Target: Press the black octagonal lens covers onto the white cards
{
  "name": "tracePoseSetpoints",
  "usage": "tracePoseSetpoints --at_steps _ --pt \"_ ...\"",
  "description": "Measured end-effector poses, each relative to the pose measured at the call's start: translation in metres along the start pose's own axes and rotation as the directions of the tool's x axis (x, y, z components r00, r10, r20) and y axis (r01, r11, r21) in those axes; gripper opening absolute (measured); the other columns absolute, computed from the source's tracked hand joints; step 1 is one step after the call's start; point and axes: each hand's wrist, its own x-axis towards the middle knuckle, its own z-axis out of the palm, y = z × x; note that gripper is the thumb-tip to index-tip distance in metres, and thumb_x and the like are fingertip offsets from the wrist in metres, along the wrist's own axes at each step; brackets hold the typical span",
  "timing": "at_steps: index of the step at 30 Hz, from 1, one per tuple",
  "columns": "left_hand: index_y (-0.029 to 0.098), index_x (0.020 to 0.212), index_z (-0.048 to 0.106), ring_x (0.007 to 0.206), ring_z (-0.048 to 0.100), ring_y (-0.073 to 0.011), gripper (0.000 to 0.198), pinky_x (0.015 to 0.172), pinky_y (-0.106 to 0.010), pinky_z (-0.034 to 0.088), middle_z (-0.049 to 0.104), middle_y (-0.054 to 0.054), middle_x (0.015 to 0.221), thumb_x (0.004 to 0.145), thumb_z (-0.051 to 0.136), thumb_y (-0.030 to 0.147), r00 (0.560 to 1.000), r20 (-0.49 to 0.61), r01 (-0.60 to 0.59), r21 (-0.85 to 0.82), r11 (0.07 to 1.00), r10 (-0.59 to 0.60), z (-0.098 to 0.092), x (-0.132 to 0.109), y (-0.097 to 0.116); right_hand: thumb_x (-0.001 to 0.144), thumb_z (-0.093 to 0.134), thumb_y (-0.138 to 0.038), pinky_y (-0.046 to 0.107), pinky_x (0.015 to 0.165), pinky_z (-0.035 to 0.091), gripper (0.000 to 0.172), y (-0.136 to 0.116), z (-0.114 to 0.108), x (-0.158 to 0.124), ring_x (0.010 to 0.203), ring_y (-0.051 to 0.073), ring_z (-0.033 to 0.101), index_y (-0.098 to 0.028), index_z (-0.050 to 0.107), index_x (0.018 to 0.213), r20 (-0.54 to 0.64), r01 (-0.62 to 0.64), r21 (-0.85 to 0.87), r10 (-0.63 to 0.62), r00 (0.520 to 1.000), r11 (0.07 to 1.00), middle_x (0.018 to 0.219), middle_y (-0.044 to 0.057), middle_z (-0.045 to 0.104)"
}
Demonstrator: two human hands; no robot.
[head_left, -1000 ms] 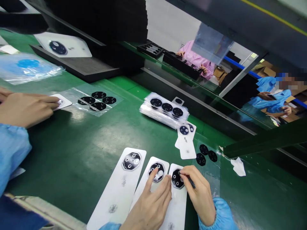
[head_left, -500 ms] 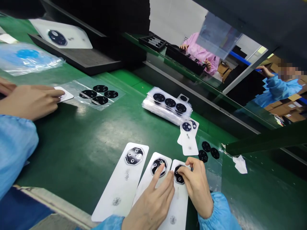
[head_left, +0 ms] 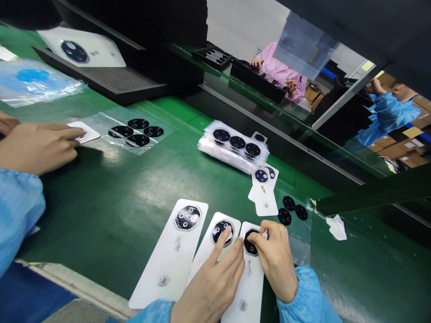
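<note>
Three white back panels lie side by side on the green belt (head_left: 111, 202) in front of me. My left hand (head_left: 210, 285) rests across the middle panel (head_left: 205, 255), its index finger stretched out onto that panel's octagonal camera piece (head_left: 219, 231). My right hand (head_left: 276, 262) is curled over the right panel (head_left: 247, 287), fingertips pinched on the black octagonal lens piece (head_left: 251, 240) at its top. The left panel (head_left: 173, 255), with its own camera piece (head_left: 187, 217), lies untouched.
A stack of film sheets with black pieces (head_left: 235, 148), a small pile of white panels (head_left: 264, 195), loose black pieces on film (head_left: 291, 213) and a paper scrap (head_left: 336, 226) lie beyond. At left, a co-worker's hand (head_left: 37, 146) presses a white panel (head_left: 88, 133).
My right hand's fingers have drawn in and closed over the black lens piece on the right panel. My left index finger stays on the middle camera piece.
</note>
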Motion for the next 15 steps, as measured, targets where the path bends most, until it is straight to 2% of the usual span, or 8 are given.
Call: tracePoseSetpoints --at_steps 8,15 --pt "0.007 0.098 0.064 0.111 0.053 -0.0248 0.027 0.114 -0.057 0.007 0.069 -0.011 0.102 0.086 0.040 0.009 1.000 0.010 0.019 0.001 1.000 -0.019 0.0033 -0.0011 0.0001 0.087 0.042 -0.007 0.032 0.067 0.038 0.024 0.0011 -0.0001 0.0020 0.079 0.019 0.044 -0.021 0.061 0.085 0.005 -0.007 -0.005 0.007 1.000 1.000 0.087 0.005 0.046" --pt "0.007 0.096 0.065 0.109 0.054 -0.0250 0.026 0.114 -0.056 0.004 0.070 -0.012 0.101 0.085 0.042 0.010 1.000 0.018 0.011 -0.001 1.000 -0.010 -0.0004 0.0014 -0.0007 0.088 0.042 -0.008 0.032 0.068 0.038 0.025 -0.0005 -0.0008 0.0018 0.080 0.019 0.043 -0.021 0.062 0.084 0.017 -0.037 -0.017 0.037 0.999 0.999 0.087 0.005 0.046"
